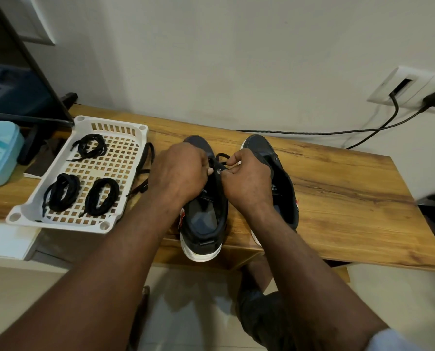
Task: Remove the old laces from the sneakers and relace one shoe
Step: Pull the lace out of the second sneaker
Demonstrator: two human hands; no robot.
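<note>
From my remote seat I see both sneakers side by side on the wooden table, toes pointing far, heels hanging over the near edge. The left hand is clenched over the front of the left shoe, its fingertips closing on the black lace by the tongue. The right hand pinches the same lace between thumb and curled forefinger, just right of the tongue. The right shoe lies partly behind that hand, touching it. To the left sits a white basket holding three coiled lace bundles. A loose lace lies on the table between the basket and the left hand
</note>
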